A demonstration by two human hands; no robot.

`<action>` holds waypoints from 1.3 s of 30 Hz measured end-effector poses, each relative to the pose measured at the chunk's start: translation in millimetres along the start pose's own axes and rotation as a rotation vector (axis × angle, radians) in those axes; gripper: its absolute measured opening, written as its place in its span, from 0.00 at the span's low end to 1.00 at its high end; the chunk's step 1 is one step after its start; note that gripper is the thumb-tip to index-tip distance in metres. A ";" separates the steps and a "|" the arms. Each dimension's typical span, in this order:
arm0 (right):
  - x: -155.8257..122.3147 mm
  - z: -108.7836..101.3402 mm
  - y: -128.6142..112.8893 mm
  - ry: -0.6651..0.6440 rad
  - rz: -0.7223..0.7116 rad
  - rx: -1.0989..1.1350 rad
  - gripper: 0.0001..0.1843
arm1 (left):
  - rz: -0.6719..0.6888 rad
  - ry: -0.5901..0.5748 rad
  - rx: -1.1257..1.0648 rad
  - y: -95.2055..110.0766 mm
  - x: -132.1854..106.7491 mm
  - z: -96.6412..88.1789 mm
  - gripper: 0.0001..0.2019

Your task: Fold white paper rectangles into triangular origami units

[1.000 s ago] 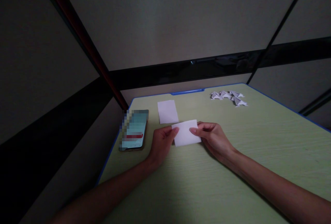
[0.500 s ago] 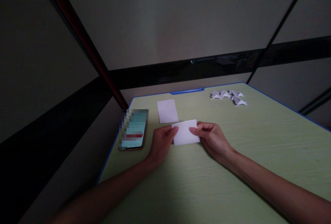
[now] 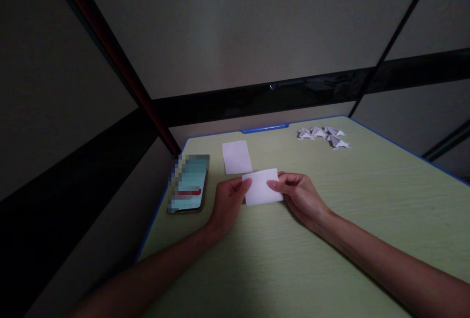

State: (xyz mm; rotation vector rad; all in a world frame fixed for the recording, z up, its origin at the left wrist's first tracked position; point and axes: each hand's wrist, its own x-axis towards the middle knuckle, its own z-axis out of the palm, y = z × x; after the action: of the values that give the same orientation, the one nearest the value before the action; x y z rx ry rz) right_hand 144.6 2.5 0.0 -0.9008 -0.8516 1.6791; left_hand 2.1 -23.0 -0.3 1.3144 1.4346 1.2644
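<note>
A white sheet of paper (image 3: 261, 192), rectangular and wider than tall, is held between both hands above the green table (image 3: 235, 264). My left hand (image 3: 229, 203) pinches its left edge, thumb on the front face. At the right edge my right hand (image 3: 299, 193) grips it the same way, with the fingers behind the sheet partly hidden. Just beyond the held sheet lies a second piece of white paper (image 3: 237, 157), flat on the table.
A phone (image 3: 191, 183) with a lit, partly blurred screen lies left of my left hand. Several folded paper figures (image 3: 336, 141) sit at the far right. A blue strip (image 3: 265, 128) runs along the table's back edge, close to the panelled wall (image 3: 235, 29).
The whole view has shifted very slightly. Both hands keep the same hold on the sheet of paper, and nothing on the table has visibly moved.
</note>
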 end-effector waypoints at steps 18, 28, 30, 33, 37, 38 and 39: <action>-0.8 -0.3 2.1 0.001 -0.023 0.035 0.09 | -0.001 0.009 0.033 2.8 -0.7 0.1 0.16; -2.6 6.7 -1.1 0.030 0.021 0.033 0.11 | 0.034 0.073 0.046 5.0 -2.7 -1.6 0.16; -2.9 8.3 -1.3 0.042 0.031 0.041 0.12 | 0.030 0.085 0.041 5.8 -3.6 -1.7 0.17; -2.8 8.6 -1.2 0.042 0.013 0.060 0.17 | 0.020 0.089 0.035 5.7 -4.1 -1.2 0.16; -2.4 6.6 -1.8 0.025 -0.102 0.067 0.21 | 0.032 0.075 0.012 4.3 -2.5 -0.8 0.16; -2.5 6.1 -2.7 0.032 -0.133 0.061 0.21 | 0.037 0.059 0.006 4.1 -2.1 -0.8 0.16; -2.7 5.7 -4.0 0.043 -0.161 0.054 0.22 | 0.038 0.031 -0.001 4.0 -2.0 -0.7 0.15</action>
State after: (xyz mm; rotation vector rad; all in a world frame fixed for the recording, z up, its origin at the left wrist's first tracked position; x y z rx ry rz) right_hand 142.0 0.2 6.5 -0.8074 -0.8232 1.5315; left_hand 2.5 -25.2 3.7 1.3328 1.4364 1.3148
